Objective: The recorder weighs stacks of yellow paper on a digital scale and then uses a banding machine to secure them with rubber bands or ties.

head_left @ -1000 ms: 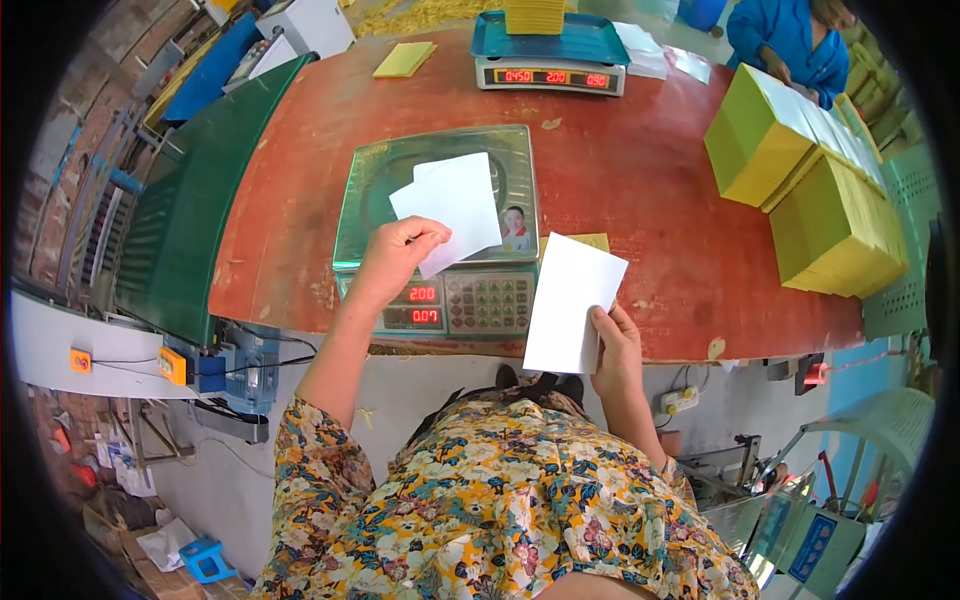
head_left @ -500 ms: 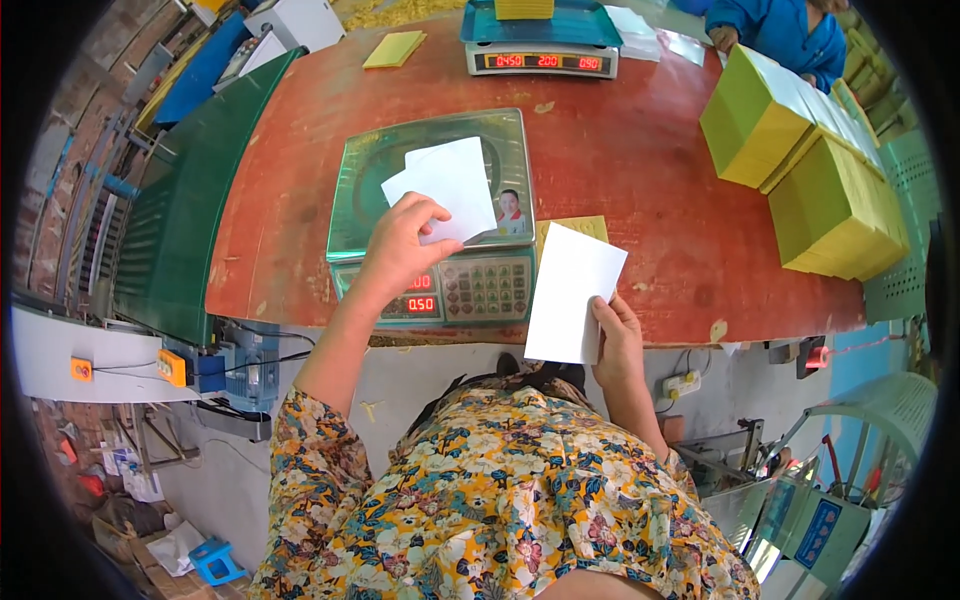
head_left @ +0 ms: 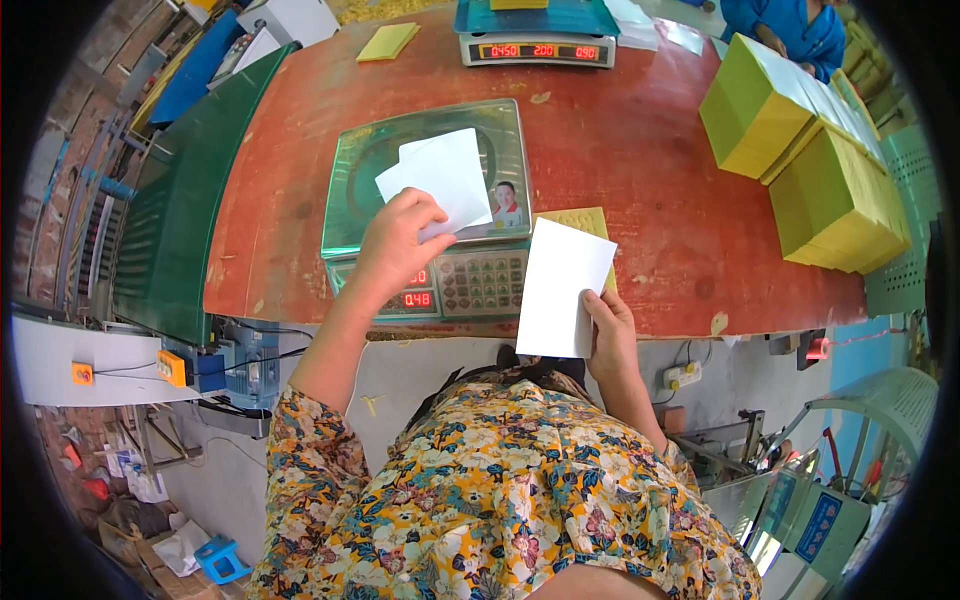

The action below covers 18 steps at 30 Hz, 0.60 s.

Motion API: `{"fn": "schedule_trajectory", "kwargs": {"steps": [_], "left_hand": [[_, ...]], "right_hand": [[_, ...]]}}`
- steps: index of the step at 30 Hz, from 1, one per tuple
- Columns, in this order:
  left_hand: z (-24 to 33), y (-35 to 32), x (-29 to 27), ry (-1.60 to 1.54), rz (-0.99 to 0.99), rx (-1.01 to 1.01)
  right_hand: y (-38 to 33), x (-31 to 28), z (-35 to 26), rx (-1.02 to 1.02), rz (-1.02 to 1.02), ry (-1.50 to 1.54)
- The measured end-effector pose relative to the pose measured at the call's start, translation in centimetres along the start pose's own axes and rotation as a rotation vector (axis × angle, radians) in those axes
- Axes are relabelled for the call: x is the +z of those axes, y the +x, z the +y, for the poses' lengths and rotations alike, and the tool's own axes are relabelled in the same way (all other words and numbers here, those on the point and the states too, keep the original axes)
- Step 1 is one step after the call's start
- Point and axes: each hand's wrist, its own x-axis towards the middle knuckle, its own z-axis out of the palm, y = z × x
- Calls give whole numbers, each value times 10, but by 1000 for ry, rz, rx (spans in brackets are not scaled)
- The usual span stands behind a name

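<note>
White sheets [head_left: 440, 180] lie on the pan of the near scale [head_left: 425, 205]; our left hand [head_left: 395, 245] rests on their lower edge, fingers [head_left: 425, 212] curled over and pinching the paper. We count at least two sheets there, overlapping, slightly fanned. Our right hand [head_left: 610, 335] holds a second white stack [head_left: 562, 288] upright off the tabletop [head_left: 650, 170] edge, fingers closed on its lower right side, thumb in front. Just behind that stack a yellow pad [head_left: 578, 220] lies flat, touching the scale's right side. The scale's keypad and red readouts sit below the pan, partly hidden by our left wrist. Farther back, a second scale [head_left: 538, 35] with a teal pan faces us. A yellow packet [head_left: 388, 40] lies to its left. Yellow-green bundles [head_left: 800, 150] are stacked at the right end. Another person's blue sleeve [head_left: 790, 25] shows beyond them. A green conveyor [head_left: 170, 200] runs along the left side.
</note>
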Motion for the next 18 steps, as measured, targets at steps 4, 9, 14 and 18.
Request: {"fn": "schedule_trajectory", "kwargs": {"steps": [4,9,14,18], "left_hand": [[-9,2,-5,-223,-42,-63],[-14,0,-15,-198,19,-63],[21,4,-62,-233,288,-60],[82,19,-109,-360,14,30]], "right_hand": [[1,1,1,4,18,-9],[0,4,-1,11,6,-24],[-6,4,-38,-314,-394,-418],[-15,53,-122,-913,-687,-849]]}}
